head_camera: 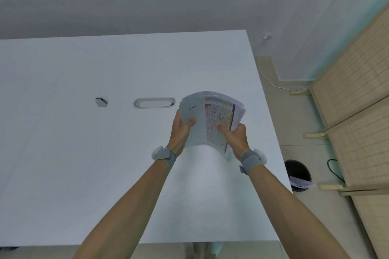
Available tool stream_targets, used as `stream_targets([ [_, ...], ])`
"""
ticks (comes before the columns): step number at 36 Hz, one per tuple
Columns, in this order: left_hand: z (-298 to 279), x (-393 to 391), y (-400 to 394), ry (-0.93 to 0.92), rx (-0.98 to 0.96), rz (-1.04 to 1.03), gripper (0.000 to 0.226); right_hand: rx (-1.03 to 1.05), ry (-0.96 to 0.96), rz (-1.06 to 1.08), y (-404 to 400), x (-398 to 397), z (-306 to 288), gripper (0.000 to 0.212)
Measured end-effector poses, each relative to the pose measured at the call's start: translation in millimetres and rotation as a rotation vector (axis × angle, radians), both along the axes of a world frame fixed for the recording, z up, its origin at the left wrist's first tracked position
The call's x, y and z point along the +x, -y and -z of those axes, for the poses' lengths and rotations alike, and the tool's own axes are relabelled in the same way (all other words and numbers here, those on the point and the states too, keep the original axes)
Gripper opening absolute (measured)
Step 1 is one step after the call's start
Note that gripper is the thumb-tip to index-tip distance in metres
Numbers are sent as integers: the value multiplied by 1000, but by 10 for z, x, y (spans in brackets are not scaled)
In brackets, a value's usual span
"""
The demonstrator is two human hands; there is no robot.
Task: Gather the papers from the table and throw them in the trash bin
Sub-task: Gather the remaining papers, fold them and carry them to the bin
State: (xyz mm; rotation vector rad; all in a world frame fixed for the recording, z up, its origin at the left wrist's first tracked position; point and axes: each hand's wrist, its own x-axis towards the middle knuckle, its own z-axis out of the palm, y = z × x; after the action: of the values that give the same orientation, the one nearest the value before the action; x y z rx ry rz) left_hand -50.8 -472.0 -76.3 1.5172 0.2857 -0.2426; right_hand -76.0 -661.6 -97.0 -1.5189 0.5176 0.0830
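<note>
A thick stack of papers is held upright above the white table, its top sheet printed with a coloured chart. My left hand grips the stack's left edge, thumb on the front. My right hand grips the right edge, thumb pressed on the chart. Both wrists wear grey bands. A black trash bin stands on the floor to the right of the table, with some paper lying in it.
The table has an oval cable slot and a small grey device to the left of the papers. Wooden slatted panels stand along the right. A white cable runs over the floor by the wall.
</note>
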Motion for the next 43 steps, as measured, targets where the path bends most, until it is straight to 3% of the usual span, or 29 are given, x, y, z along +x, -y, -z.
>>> stream_targets([
  [5, 294, -246, -42, -75, 44, 16, 58, 5, -53, 21, -38, -202, 212, 32],
  [13, 445, -389, 33, -189, 67, -38, 33, 10, -75, 76, -115, -348, 384, 39],
  [19, 428, -395, 53, -199, 98, -64, 33, 61, -72, 141, -161, -350, 383, 31],
  [24, 496, -518, 24, -282, 130, -24, 34, 17, -150, 105, -205, -495, 499, 45],
  [32, 118, -294, -126, -255, 223, 81, 46, -118, -127, -103, -42, -359, 101, 43],
  [38, -221, -104, -145, -350, 104, 96, 50, -124, -172, -188, 80, -461, -236, 50],
  [43, -446, -41, 26, -339, 86, 206, 51, -151, -154, -102, 184, -604, -415, 50],
])
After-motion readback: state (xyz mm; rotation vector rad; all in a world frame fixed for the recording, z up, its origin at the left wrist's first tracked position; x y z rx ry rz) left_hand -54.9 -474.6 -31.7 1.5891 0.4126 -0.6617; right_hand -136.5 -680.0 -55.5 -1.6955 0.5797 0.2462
